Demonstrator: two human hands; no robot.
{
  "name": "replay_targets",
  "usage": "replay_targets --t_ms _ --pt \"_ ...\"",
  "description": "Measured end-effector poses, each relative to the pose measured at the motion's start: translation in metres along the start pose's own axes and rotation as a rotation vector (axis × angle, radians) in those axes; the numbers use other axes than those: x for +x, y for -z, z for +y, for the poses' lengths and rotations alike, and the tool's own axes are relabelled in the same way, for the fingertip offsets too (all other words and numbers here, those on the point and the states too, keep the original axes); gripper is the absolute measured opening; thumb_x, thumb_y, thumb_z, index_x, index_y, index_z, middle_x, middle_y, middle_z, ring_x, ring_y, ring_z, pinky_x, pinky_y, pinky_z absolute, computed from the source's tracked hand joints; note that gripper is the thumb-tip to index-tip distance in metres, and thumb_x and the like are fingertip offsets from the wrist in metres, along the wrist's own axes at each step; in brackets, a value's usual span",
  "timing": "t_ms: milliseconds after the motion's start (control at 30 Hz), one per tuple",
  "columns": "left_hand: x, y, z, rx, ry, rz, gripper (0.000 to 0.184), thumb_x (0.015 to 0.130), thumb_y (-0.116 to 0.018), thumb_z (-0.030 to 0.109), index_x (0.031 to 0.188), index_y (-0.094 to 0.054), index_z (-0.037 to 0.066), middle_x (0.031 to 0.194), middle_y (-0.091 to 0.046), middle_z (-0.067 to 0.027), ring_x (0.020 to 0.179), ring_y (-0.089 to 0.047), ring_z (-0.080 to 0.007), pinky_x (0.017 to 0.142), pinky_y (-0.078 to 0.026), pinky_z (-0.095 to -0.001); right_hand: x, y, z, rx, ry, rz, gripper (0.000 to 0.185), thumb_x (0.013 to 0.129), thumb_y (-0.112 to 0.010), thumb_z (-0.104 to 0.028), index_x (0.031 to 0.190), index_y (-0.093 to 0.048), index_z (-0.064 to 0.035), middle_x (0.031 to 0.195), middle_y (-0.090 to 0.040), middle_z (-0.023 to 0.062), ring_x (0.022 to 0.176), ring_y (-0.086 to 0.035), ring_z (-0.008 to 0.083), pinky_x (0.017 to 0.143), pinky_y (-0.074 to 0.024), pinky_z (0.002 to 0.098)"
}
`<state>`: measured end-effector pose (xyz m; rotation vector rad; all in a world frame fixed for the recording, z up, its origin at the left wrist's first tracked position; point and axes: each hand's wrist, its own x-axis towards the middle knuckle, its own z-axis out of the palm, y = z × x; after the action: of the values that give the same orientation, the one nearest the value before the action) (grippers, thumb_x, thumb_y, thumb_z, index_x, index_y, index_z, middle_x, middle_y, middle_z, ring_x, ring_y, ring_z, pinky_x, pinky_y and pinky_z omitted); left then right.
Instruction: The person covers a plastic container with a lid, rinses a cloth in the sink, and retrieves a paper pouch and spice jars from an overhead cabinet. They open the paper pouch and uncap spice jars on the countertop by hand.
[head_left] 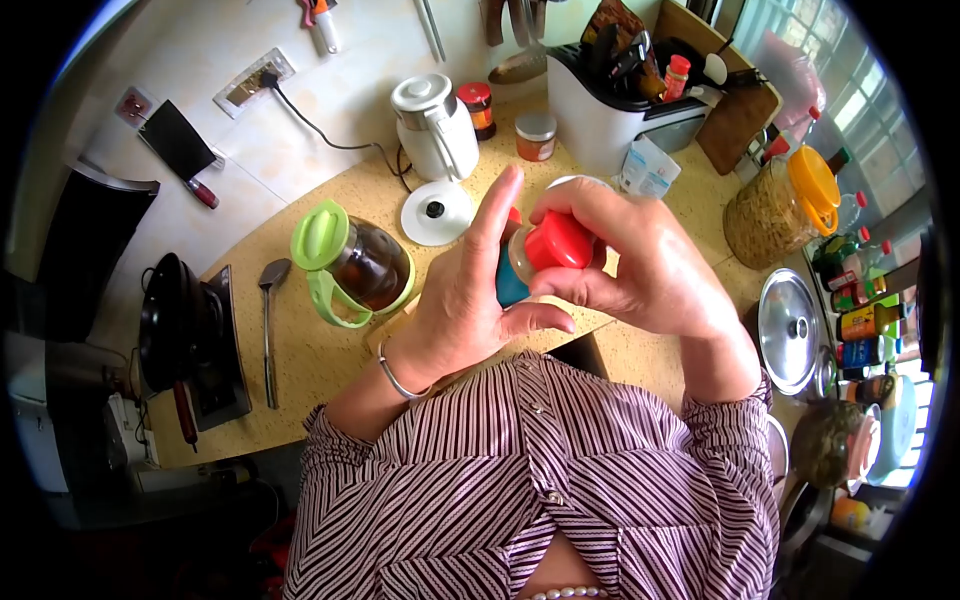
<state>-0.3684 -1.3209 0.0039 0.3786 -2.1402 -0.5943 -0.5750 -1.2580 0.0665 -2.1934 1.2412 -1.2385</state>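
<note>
My right hand (655, 265) grips a small spice jar with a red cap (560, 241) in front of my chest, the cap tipped toward me. Part of its clear body (519, 255) shows beside the cap. Close on its left is my left hand (460, 275), open, with index finger and thumb stretched apart. Between the hands a blue patch (511, 283) shows below the jar; I cannot tell what it belongs to. Left of my left hand stands a pitcher with a green lid and handle (372, 265), dark liquid inside.
A white kettle (450, 135) and a white lid (437, 213) sit at the back. At left are a spatula (268, 325) and a black pan (175, 320) on the stove. A yellow-lidded jar (775, 220), a steel lid (789, 330) and several bottles line the right side.
</note>
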Motion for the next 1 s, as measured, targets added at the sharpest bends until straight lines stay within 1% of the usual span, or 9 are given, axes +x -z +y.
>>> replay_targets --t_ms 100,133,200,333,400,567,733,933,1000 --pt "0.005 -0.002 0.0 -0.082 -0.104 -0.026 0.125 0.075 -0.081 0.058 0.162 -0.013 0.0 0.127 -0.059 -0.023 0.111 -0.065 -0.0315 0.092 -0.055 -0.0428 -0.001 0.012 -0.005 -0.062 0.036 0.037 0.035 0.081 -0.084 -0.02 0.103 -0.063 -0.003 0.083 -0.066 0.0161 0.07 -0.067 0.0336 0.062 -0.0527 0.0386" --pt "0.01 0.004 0.007 0.03 -0.13 -0.006 0.12 0.079 -0.08 0.054 0.161 -0.012 -0.002 0.139 -0.052 -0.0244 0.12 -0.061 -0.0303 0.097 -0.055 -0.0418 -0.004 0.025 -0.006 -0.117 -0.064 -0.018 0.044 0.079 -0.086 -0.023 0.112 -0.065 -0.0028 0.093 -0.07 0.0097 0.086 -0.07 0.0212 0.08 -0.0563 0.034" --pt "0.001 0.007 -0.004 0.01 -0.075 0.024 0.113 0.085 -0.079 0.047 0.161 -0.011 -0.002 0.141 -0.051 -0.0233 0.126 -0.057 -0.031 0.104 -0.047 -0.0434 -0.007 0.041 -0.006 -0.179 -0.069 0.142 0.044 0.079 -0.085 -0.024 0.111 -0.064 -0.0031 0.095 -0.069 0.0096 0.09 -0.069 0.0189 0.08 -0.056 0.0322" --pt "-0.034 0.019 -0.018 -0.087 0.236 0.009 0.087 0.094 -0.074 0.023 0.16 -0.022 0.0 0.139 -0.054 -0.0206 0.126 -0.057 -0.0293 0.106 -0.045 -0.0437 -0.028 0.066 0.013 -0.506 -0.17 0.166 0.038 0.081 -0.081 -0.021 0.111 -0.064 -0.0046 0.09 -0.066 0.0088 0.085 -0.068 0.0193 0.077 -0.0558 0.032" --pt "-0.054 0.02 -0.022 -0.034 0.325 -0.027 0.081 0.094 -0.072 0.018 0.159 -0.027 0.001 0.137 -0.056 -0.0193 0.125 -0.058 -0.0279 0.105 -0.046 -0.0427 -0.044 0.057 0.045 -0.606 -0.284 0.033 0.028 0.083 -0.077 -0.019 0.101 -0.061 -0.0046 0.078 -0.065 0.01 0.068 -0.065 0.022 0.065 -0.0529 0.0338" --pt "-0.101 0.019 -0.03 0.066 0.572 -0.077 0.064 0.094 -0.065 0.006 0.153 -0.042 0.002 0.13 -0.061 -0.0151 0.118 -0.06 -0.0227 0.103 -0.048 -0.0372 -0.088 0.0 0.117 -0.685 -0.611 -0.381 0.031 0.089 -0.07 -0.031 0.103 -0.056 -0.0067 0.086 -0.064 0.0132 0.075 -0.065 0.0282 0.072 -0.0532 0.0421" --pt "-0.146 0.031 -0.041 0.071 0.674 -0.007 0.062 0.094 -0.064 0.005 0.152 -0.043 0.002 0.129 -0.062 -0.0147 0.117 -0.06 -0.0222 0.103 -0.046 -0.0364 -0.108 -0.041 0.148 -0.648 -0.654 -0.303 0.035 0.093 -0.067 -0.031 0.114 -0.053 -0.0058 0.096 -0.068 0.0167 0.085 -0.07 0.0346 0.076 -0.0557 0.047" --pt "-0.198 0.049 -0.037 0.235 0.74 0.0 0.058 0.097 -0.063 0.007 0.151 -0.045 0.003 0.127 -0.06 -0.0138 0.114 -0.059 -0.022 0.098 -0.048 -0.035 -0.108 -0.048 0.151 -0.659 -0.591 -0.266 0.045 0.093 -0.071 -0.036 0.122 -0.053 -0.0073 0.097 -0.069 0.0179 0.084 -0.07 0.0375 0.074 -0.0556 0.0479" --pt "-0.216 0.048 -0.037 0.232 0.78 0.031 0.055 0.097 -0.065 0.013 0.148 -0.047 0.003 0.119 -0.06 -0.0163 0.109 -0.06 -0.0279 0.096 -0.049 -0.0385 -0.106 -0.047 0.149 -0.636 -0.585 -0.24 0.049 0.093 -0.071 -0.036 0.129 -0.052 -0.0081 0.102 -0.069 0.0184 0.088 -0.07 0.0377 0.076 -0.0555 0.0477"
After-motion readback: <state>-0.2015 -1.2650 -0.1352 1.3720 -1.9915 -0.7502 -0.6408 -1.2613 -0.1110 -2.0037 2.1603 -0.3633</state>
